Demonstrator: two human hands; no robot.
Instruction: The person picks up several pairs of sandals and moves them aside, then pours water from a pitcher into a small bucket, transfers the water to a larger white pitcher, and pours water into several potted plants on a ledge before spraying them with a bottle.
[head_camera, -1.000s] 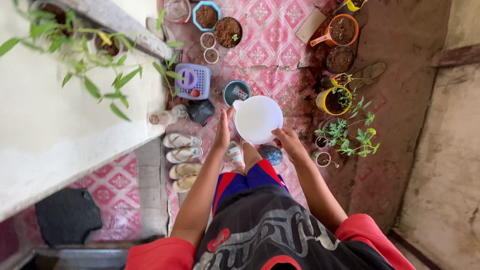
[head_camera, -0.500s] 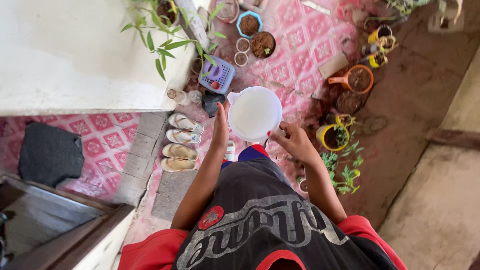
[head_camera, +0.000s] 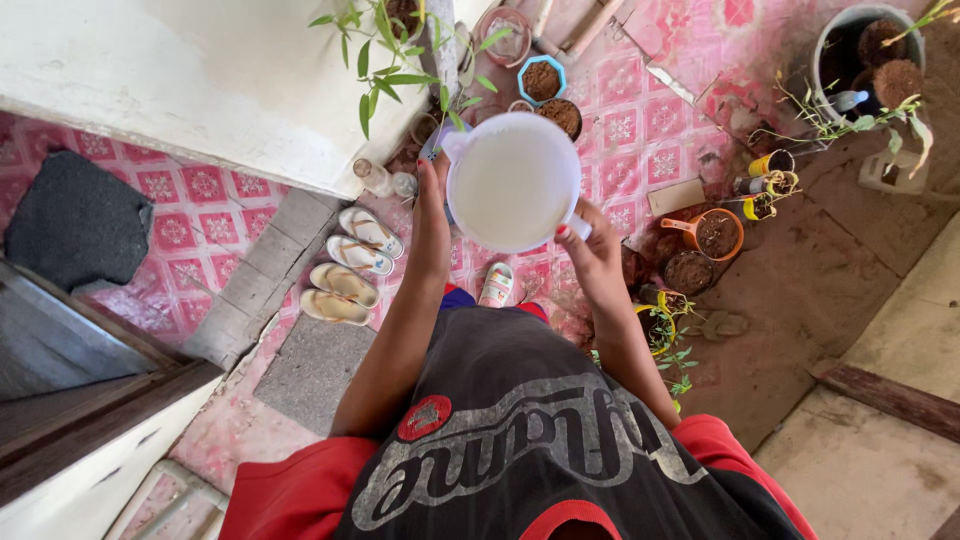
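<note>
I hold a round white jug (head_camera: 512, 180) full of cloudy whitish liquid, raised at chest height above the pink tiled floor. My left hand (head_camera: 432, 215) grips its left side, fingers pointing away from me. My right hand (head_camera: 590, 255) clasps the right side by the handle. Beyond the jug on the floor stand a blue bowl of brown soil (head_camera: 541, 80) and a second pot of soil (head_camera: 562, 116).
A white wall with a leafy plant (head_camera: 385, 55) stands on the left. Two pairs of sandals (head_camera: 350, 262) lie by a grey step. An orange pot (head_camera: 715, 233), small seedlings (head_camera: 668, 345) and a grey bucket (head_camera: 866, 50) stand to the right, beside bare earth and concrete.
The view has swung and risen; the jug sits higher and closer in the frame. Both hands keep their grip on it.
</note>
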